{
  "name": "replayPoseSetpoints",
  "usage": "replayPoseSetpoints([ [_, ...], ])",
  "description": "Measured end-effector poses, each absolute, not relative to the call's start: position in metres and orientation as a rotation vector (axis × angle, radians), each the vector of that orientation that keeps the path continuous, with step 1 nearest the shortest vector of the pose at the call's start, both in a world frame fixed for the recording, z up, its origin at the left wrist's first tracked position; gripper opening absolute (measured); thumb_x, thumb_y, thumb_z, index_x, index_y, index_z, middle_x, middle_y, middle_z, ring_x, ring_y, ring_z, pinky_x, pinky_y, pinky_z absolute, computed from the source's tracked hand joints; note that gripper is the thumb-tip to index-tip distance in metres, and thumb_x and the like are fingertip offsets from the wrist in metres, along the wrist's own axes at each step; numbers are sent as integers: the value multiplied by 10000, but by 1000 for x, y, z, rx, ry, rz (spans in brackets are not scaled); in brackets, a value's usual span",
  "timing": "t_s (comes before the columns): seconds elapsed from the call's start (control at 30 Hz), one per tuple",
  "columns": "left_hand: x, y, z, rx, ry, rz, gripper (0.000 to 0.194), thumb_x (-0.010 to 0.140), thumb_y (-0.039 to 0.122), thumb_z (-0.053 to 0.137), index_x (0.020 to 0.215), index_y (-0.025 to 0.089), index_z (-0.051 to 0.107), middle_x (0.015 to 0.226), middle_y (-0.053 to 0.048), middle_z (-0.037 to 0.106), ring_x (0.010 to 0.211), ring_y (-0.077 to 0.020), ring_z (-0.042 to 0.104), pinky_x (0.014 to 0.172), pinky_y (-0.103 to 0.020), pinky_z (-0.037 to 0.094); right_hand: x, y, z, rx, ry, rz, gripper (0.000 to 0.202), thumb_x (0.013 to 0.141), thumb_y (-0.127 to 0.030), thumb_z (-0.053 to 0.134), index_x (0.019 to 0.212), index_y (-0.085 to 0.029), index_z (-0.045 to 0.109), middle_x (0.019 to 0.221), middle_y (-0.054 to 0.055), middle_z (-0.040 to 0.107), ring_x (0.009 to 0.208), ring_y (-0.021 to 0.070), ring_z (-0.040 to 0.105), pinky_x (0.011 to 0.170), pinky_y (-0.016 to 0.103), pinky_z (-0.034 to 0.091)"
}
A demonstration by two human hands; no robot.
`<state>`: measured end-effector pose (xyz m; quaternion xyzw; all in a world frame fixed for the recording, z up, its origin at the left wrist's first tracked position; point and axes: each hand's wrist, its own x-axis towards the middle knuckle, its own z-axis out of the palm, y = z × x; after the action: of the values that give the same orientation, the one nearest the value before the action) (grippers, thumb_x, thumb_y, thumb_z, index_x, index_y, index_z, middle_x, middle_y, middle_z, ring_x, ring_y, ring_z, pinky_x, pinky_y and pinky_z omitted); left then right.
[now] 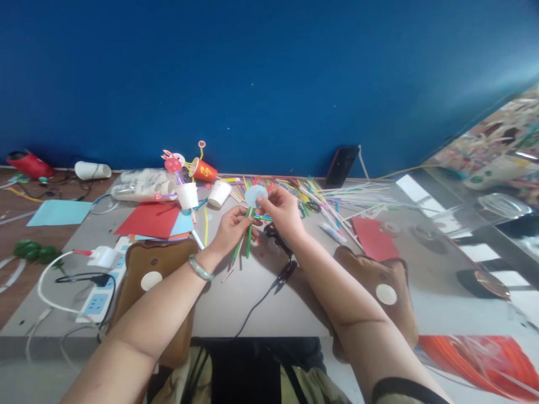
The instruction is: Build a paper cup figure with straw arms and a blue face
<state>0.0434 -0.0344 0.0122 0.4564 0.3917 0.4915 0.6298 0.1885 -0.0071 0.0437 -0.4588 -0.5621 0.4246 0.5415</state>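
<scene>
Over the middle of the table, my left hand [231, 229] is closed on several drinking straws [248, 242], green and pale striped ones, whose lower ends hang below the fingers. A jade-coloured bangle circles that wrist. My right hand [284, 211] pinches a light blue paper disc [255, 196] at its lower right edge, just above the straws' upper ends. Whether disc and straws touch is unclear. Beneath my right hand lies a black tool with a cord [278, 240], perhaps a glue gun, partly hidden.
Loose straws [349, 193] spread along the back by an upright phone [342, 166]. Paper cups [187, 196] with decorations and red paper [147, 220] are at left. Brown pouches [158, 280] flank my arms. A power strip [99, 297] trails cables; a black cord crosses the front.
</scene>
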Motion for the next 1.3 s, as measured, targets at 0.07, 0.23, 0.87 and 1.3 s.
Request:
replayPoseSetpoints([
  [0.07, 43, -34, 12, 1056, 893, 1122, 248, 752, 327, 722, 838, 180, 541, 723, -45, 752, 502, -143, 670, 516, -254, 537, 189, -7, 44, -1087, -1345, 1031, 463, 710, -580, 788, 736, -229, 487, 580, -56, 597, 485, 105, 575, 487, 229, 429],
  [0.23, 42, -34, 12, 1056, 890, 1113, 284, 741, 354, 739, 822, 186, 525, 704, -43, 747, 487, -142, 662, 502, -250, 530, 190, -5, 42, -1061, -1328, 1082, 472, 648, -507, 846, 763, -232, 479, 579, -71, 600, 482, 112, 593, 480, 229, 440],
  [0.87, 43, -34, 10, 1051, 917, 1187, 257, 748, 344, 738, 834, 185, 557, 719, -41, 737, 524, -153, 677, 507, -257, 537, 186, -1, 33, -1004, -1260, 1212, 479, 627, -452, 860, 817, -233, 478, 600, -74, 634, 516, 111, 602, 492, 227, 463],
  [1.3, 38, -26, 5, 1160, 999, 1238, 219, 733, 328, 764, 768, 168, 618, 667, 1, 669, 632, -138, 652, 617, -247, 505, 184, -2, 30, -977, -1218, 1317, 545, 615, -381, 859, 991, -204, 508, 632, -77, 675, 465, 89, 564, 488, 234, 479],
])
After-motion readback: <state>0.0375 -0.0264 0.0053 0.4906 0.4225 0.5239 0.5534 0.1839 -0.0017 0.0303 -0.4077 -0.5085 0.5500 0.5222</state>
